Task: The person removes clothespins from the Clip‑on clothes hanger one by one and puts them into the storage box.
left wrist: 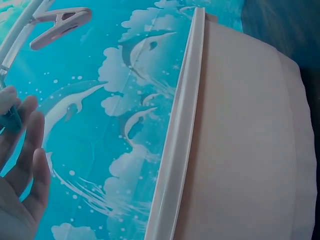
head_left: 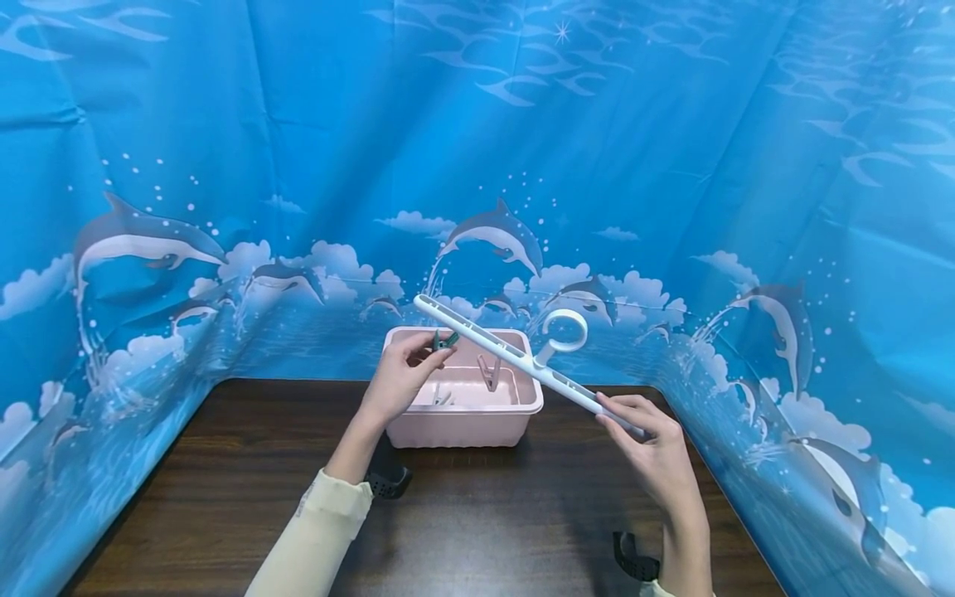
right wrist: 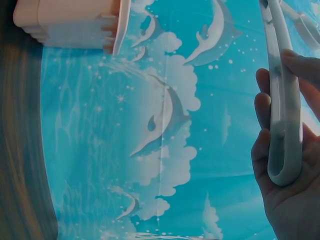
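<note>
A white bar-shaped hanger (head_left: 515, 355) with a round hook (head_left: 565, 330) is held aslant in the air by my right hand (head_left: 651, 439), which grips its lower right end. In the right wrist view, thumb and fingers lie around the rounded end of the hanger (right wrist: 285, 115). A pink clothespin (left wrist: 62, 25) meets the bar in the left wrist view and hangs below it in the head view. My left hand (head_left: 403, 377) pinches a dark green clothespin (head_left: 445, 341) just below the bar's left part. In the left wrist view the green clothespin (left wrist: 11, 120) is partly cut off.
Below the hanger stands a pink plastic basin (head_left: 458, 427) on the dark wooden table (head_left: 462, 514). Small pale pieces (head_left: 442, 398) lie inside it, too small to make out. A blue dolphin-print curtain (head_left: 477, 149) surrounds the table at the back and sides.
</note>
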Tool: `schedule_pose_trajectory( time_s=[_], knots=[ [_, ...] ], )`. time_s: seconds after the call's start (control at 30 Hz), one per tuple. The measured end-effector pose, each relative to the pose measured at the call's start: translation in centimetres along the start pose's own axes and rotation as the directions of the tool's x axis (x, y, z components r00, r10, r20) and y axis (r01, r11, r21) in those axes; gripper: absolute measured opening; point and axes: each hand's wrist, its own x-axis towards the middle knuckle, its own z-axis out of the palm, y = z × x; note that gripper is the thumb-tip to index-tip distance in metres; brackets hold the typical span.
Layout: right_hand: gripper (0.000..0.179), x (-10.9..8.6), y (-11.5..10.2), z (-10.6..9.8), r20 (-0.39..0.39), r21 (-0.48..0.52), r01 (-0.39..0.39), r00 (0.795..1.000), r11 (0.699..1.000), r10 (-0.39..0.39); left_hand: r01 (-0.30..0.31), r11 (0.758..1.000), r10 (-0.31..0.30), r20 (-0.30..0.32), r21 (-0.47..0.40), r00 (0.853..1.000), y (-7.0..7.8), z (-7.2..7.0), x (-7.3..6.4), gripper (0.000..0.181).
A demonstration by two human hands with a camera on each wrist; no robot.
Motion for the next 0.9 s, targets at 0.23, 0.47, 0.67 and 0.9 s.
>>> schedule_pose_trajectory(
  time_s=[0.23,0.47,0.67,0.9],
  knots=[
    [0.035,0.04,0.09,0.04,0.001,0.000,0.013,1.000,1.000,-0.013,-0.005,0.997,0.009,-0.061,0.072,0.998,-0.04,0.16,-0.17,0.034],
    [0.035,0.01,0.09,0.14,0.012,0.013,0.010,1.000,1.000,-0.010,-0.041,0.992,0.056,-0.122,0.122,0.991,-0.13,0.34,-0.23,0.031],
    [0.034,0.02,0.05,0.25,0.013,0.011,0.015,1.000,1.000,-0.015,-0.074,0.973,0.116,-0.185,0.219,0.976,0.35,0.49,-0.41,0.031],
    [0.034,0.06,0.06,0.32,0.013,0.011,0.027,1.000,1.000,-0.027,-0.088,0.942,0.171,-0.238,0.323,0.956,0.36,0.66,-0.60,0.030]
  ],
)
